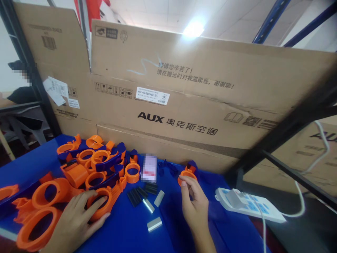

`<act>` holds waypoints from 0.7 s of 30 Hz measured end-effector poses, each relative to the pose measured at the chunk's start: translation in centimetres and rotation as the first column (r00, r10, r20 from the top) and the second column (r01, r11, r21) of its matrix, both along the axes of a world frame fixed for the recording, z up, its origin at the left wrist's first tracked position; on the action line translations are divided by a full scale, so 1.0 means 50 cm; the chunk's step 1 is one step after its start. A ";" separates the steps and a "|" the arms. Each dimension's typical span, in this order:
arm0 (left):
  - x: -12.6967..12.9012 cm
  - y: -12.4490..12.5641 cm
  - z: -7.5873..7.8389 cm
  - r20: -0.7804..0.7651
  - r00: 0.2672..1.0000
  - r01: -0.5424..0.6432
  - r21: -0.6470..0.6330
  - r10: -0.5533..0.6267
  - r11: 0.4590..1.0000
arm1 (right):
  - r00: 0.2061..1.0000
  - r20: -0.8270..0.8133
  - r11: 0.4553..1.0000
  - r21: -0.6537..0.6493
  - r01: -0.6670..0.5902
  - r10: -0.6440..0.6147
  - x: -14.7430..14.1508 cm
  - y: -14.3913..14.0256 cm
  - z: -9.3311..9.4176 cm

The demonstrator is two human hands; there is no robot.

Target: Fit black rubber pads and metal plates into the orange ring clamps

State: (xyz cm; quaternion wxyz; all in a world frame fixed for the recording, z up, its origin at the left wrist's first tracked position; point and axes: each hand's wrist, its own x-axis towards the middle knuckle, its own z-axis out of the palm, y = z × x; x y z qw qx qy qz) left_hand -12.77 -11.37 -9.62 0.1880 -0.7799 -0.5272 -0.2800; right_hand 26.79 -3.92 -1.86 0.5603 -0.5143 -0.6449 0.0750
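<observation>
Far left, a pile of orange rings [79,168] mixed with dark blue pieces lay on the blue surface [126,232], spreading from the left edge toward the middle. The left hand [75,219] rested flat on the pile's near edge, fingers spread and loose, fingertips touching an orange ring clip [101,205] at the front of the heap; it gripped nothing that could be seen. Just right of that clip lay a small bunch of black sticks [137,195], and beside them three short silver bars [154,212], all loose on the surface. Behind those stood a small blurred card [149,168], unreadable. Right of centre, the right hand [193,202] was raised off the surface, fingers pinched closed around a small orange ring part [186,174] with a dark blue piece on top, held at the fingertips just above the surface. More dark blue bits [168,167] lay behind it near the cardboard. Further right, a white power strip [247,203] sat at the surface's edge, a white cable [322,140] running up from it. A large cardboard box [184,105] printed AUX stood upright along the back across most of the view, with a black metal rack frame [289,126] crossing in front of it on the right.
</observation>
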 end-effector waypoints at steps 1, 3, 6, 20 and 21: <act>0.000 0.005 -0.001 -0.003 1.000 0.002 0.004 -0.002 1.000 | 1.000 0.004 1.000 0.003 0.000 0.000 0.000 0.000 0.000; 0.000 0.013 -0.003 -0.009 1.000 0.004 0.016 -0.004 1.000 | 1.000 0.008 1.000 0.013 0.003 -0.003 -0.001 0.001 -0.001; 0.005 0.014 -0.003 -0.022 1.000 0.003 0.033 -0.002 0.999 | 1.000 0.013 1.000 0.021 0.002 -0.002 -0.003 0.004 -0.001; 0.027 -0.007 0.012 0.111 0.971 0.181 0.232 -0.211 0.956 | 0.999 0.045 1.000 0.018 -0.023 0.022 -0.018 -0.008 0.013; 0.037 -0.008 0.016 0.139 0.962 0.197 0.235 -0.234 0.952 | 0.998 0.049 0.999 0.022 -0.030 0.028 -0.022 -0.009 0.014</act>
